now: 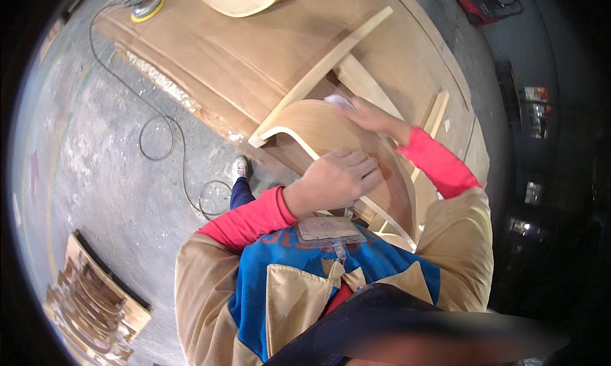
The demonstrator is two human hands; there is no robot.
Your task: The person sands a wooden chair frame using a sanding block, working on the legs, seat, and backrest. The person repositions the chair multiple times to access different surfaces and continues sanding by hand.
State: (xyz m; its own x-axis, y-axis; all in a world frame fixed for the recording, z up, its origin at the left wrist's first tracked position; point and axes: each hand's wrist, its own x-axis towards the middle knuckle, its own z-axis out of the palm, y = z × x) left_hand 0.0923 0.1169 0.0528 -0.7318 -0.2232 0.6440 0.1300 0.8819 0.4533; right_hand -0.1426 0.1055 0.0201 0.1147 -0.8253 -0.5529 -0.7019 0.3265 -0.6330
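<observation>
Grey concrete floor (pixel 108 162) fills the frame's left; a plywood-topped bench (pixel 242 54) spans the top, with a sander (pixel 145 6) upper left. Centre frame, a curved wooden panel (pixel 318 127) leans on it. Left hand (pixel 337 178) rests on the panel, fingers curled loosely; right hand (pixel 369 114) presses a pale pad (pixel 337 100) flat. Sanding looks underway, progress unclear

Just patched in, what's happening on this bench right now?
A person leans over a curved wooden panel propped against a workbench. The left hand lies flat on the panel's near side, while the right hand presses a small white pad on its upper surface. A corded sander sits on the bench's far corner.
</observation>
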